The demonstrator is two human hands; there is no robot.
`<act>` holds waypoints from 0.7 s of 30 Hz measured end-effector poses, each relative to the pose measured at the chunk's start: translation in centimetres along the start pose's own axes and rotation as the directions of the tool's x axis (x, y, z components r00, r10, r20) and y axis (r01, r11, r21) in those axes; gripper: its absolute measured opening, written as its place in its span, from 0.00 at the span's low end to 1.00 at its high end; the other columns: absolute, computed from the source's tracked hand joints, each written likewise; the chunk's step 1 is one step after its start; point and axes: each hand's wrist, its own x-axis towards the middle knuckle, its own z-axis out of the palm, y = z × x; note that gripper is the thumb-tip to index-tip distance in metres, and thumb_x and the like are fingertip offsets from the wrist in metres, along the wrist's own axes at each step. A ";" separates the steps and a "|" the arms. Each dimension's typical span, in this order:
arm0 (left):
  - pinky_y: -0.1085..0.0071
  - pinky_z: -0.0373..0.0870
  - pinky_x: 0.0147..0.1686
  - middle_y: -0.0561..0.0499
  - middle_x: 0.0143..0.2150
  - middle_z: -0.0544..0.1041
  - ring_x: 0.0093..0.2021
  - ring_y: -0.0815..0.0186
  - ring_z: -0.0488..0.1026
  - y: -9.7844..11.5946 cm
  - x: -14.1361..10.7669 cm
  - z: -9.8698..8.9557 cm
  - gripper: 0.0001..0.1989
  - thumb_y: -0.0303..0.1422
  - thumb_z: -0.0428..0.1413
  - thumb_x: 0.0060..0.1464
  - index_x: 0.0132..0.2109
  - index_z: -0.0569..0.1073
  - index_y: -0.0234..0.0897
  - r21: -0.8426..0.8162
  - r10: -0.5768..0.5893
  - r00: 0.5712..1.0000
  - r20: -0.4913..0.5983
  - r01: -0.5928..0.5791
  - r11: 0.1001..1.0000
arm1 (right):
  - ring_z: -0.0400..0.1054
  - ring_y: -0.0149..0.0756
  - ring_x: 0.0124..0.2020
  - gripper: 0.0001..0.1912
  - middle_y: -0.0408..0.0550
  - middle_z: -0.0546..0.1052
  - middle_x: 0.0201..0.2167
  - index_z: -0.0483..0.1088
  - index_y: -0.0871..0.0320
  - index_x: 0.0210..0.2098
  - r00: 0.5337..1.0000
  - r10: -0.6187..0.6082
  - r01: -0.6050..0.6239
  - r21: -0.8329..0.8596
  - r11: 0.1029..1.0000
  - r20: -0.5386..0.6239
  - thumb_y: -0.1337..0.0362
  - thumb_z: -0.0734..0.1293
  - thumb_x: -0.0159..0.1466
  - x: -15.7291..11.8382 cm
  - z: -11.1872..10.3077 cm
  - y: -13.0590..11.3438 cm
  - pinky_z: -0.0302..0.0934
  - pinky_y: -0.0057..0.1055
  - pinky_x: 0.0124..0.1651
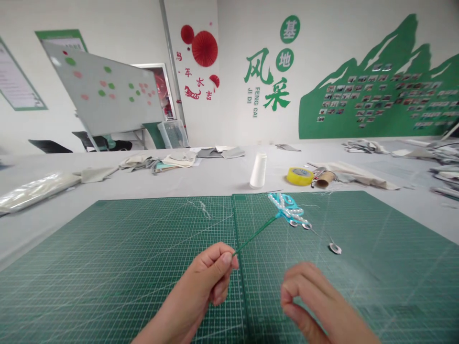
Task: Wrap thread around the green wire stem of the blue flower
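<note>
My left hand point(215, 272) pinches the lower end of a green stem point(256, 234) between thumb and fingers. At the stem's upper end is a blue ornament point(287, 206) edged with white pearl-like beads, tilted to the right. Small oval pieces hang at its lower edge, and another oval piece point(335, 248) dangles from a thin thread to the right. My right hand point(308, 296), blurred, is curled below the ornament, apart from the stem. Its fingertips are pressed together, and whatever they may hold is too small to make out.
Green cutting mats point(161, 248) cover the near table. Behind them stand a white thread cone point(258, 170), a yellow tape roll point(300, 176) and a brown cardboard tube point(324, 179). Fabric scraps point(179, 159) lie farther back, and a plastic-wrapped bundle point(39, 191) is at the left.
</note>
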 end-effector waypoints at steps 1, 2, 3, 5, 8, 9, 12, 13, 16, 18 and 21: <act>0.78 0.49 0.20 0.59 0.22 0.58 0.20 0.75 0.47 0.0 0.0 0.0 0.12 0.40 0.54 0.60 0.34 0.69 0.36 -0.023 -0.008 1.000 -0.001 0.008 1.000 | 0.69 0.35 0.32 0.10 0.43 0.73 0.29 0.63 0.52 0.31 1.000 -0.023 0.023 0.004 1.000 0.006 0.64 0.58 0.70 0.9 0.8 -0.6 0.67 0.28 0.36; 0.78 0.50 0.19 0.59 0.23 0.60 0.19 0.76 0.48 0.0 0.0 0.1 0.12 0.40 0.54 0.60 0.35 0.69 0.36 -0.045 -0.019 1.000 -0.004 0.019 0.999 | 0.68 0.35 0.33 0.11 0.43 0.73 0.29 0.63 0.53 0.31 0.999 -0.036 0.036 -0.003 0.999 -0.021 0.64 0.58 0.70 1.7 1.5 -0.9 0.67 0.29 0.35; 0.79 0.52 0.19 0.58 0.25 0.62 0.19 0.77 0.50 0.0 0.1 0.0 0.11 0.40 0.54 0.60 0.35 0.69 0.36 -0.067 -0.030 1.000 -0.004 0.030 0.997 | 0.67 0.36 0.33 0.12 0.44 0.72 0.29 0.63 0.53 0.30 0.999 -0.036 0.035 -0.013 0.999 -0.040 0.65 0.57 0.71 2.4 2.1 -1.1 0.66 0.31 0.35; 0.80 0.55 0.17 0.56 0.27 0.67 0.19 0.77 0.57 0.0 0.2 0.0 0.12 0.41 0.55 0.59 0.35 0.68 0.36 -0.100 -0.049 0.999 0.000 0.048 0.994 | 0.66 0.37 0.33 0.12 0.45 0.71 0.30 0.63 0.55 0.30 0.997 -0.026 0.024 -0.038 0.999 -0.073 0.67 0.56 0.70 3.6 2.8 -1.1 0.64 0.33 0.34; 0.81 0.60 0.17 0.54 0.32 0.71 0.21 0.76 0.66 0.0 0.3 -0.2 0.12 0.41 0.57 0.58 0.35 0.68 0.36 -0.130 -0.045 0.999 0.006 0.045 0.990 | 0.65 0.38 0.34 0.11 0.45 0.71 0.32 0.64 0.56 0.31 0.999 0.017 -0.017 -0.004 1.000 -0.051 0.71 0.57 0.69 4.9 3.0 -0.6 0.63 0.35 0.36; 0.81 0.61 0.18 0.53 0.33 0.72 0.21 0.76 0.68 0.1 0.4 -0.3 0.12 0.41 0.57 0.58 0.35 0.68 0.36 -0.131 -0.037 0.999 0.007 0.038 0.991 | 0.65 0.37 0.34 0.11 0.45 0.70 0.31 0.64 0.56 0.31 0.999 0.039 -0.038 0.027 0.999 -0.035 0.72 0.58 0.68 5.2 3.0 -0.4 0.62 0.34 0.36; 0.80 0.64 0.20 0.50 0.37 0.75 0.22 0.76 0.70 0.0 0.5 -0.4 0.12 0.40 0.56 0.59 0.35 0.68 0.35 -0.131 -0.030 1.000 0.003 0.030 0.991 | 0.64 0.34 0.33 0.11 0.43 0.69 0.31 0.63 0.56 0.29 0.995 0.104 -0.102 0.124 0.987 -0.010 0.73 0.58 0.67 5.7 3.2 0.1 0.61 0.31 0.36; 0.80 0.65 0.21 0.49 0.37 0.75 0.23 0.75 0.70 0.0 0.5 -0.5 0.12 0.39 0.56 0.59 0.35 0.68 0.34 -0.130 -0.033 0.999 0.009 0.033 0.991 | 0.64 0.34 0.33 0.12 0.43 0.69 0.30 0.63 0.55 0.29 0.993 0.116 -0.113 0.154 0.982 -0.009 0.73 0.58 0.67 5.8 3.3 0.3 0.61 0.30 0.35; 0.79 0.65 0.23 0.50 0.35 0.75 0.24 0.74 0.70 -0.3 0.7 -0.5 0.12 0.39 0.55 0.60 0.34 0.69 0.33 -0.130 -0.029 0.999 0.044 0.034 0.991 | 0.64 0.33 0.32 0.11 0.42 0.69 0.30 0.62 0.55 0.29 0.990 0.143 -0.139 0.244 0.960 -0.002 0.71 0.58 0.68 5.7 4.0 0.9 0.60 0.30 0.34; 0.79 0.65 0.24 0.51 0.31 0.73 0.24 0.75 0.69 -0.4 0.8 -0.5 0.12 0.38 0.55 0.60 0.33 0.70 0.32 -0.126 -0.014 0.999 0.039 0.019 0.992 | 0.64 0.34 0.31 0.11 0.42 0.69 0.29 0.63 0.55 0.29 0.982 0.190 -0.186 0.314 0.931 0.019 0.69 0.58 0.68 5.6 4.4 1.3 0.59 0.31 0.34; 0.78 0.65 0.26 0.53 0.30 0.72 0.25 0.74 0.68 -0.6 1.1 -0.5 0.13 0.38 0.55 0.59 0.32 0.71 0.33 -0.058 0.029 0.999 -0.044 -0.032 0.998 | 0.66 0.36 0.34 0.08 0.43 0.71 0.31 0.66 0.55 0.34 0.942 0.335 -0.297 0.412 0.861 -0.021 0.65 0.57 0.69 5.4 4.7 1.8 0.60 0.34 0.38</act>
